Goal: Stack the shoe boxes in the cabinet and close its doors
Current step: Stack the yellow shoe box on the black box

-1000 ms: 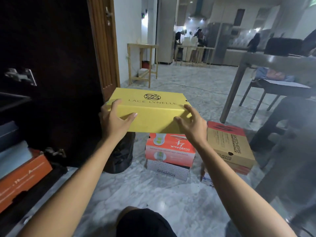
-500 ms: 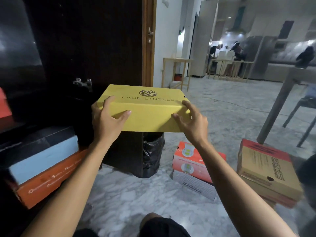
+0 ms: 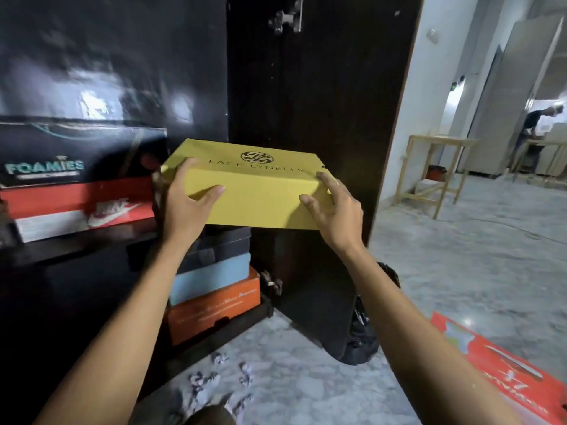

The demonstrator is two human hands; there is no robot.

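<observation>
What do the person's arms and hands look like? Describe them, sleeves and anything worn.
Both forearms are bare up to the frame edge, with no sleeve in view. The left hand and right hand wear no gloves, rings, watch or bracelet that I can see. Fingernails look short and unpainted.

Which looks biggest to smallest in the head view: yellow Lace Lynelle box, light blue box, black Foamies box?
1. Yellow cardboard Lace Lynelle shoe box, though it is nearest the camera, so the ranking is unsure.
2. Black Foamies shoe box, partly cut off at the frame edge.
3. Light blue shoe box, partly hidden by the left arm.
</observation>
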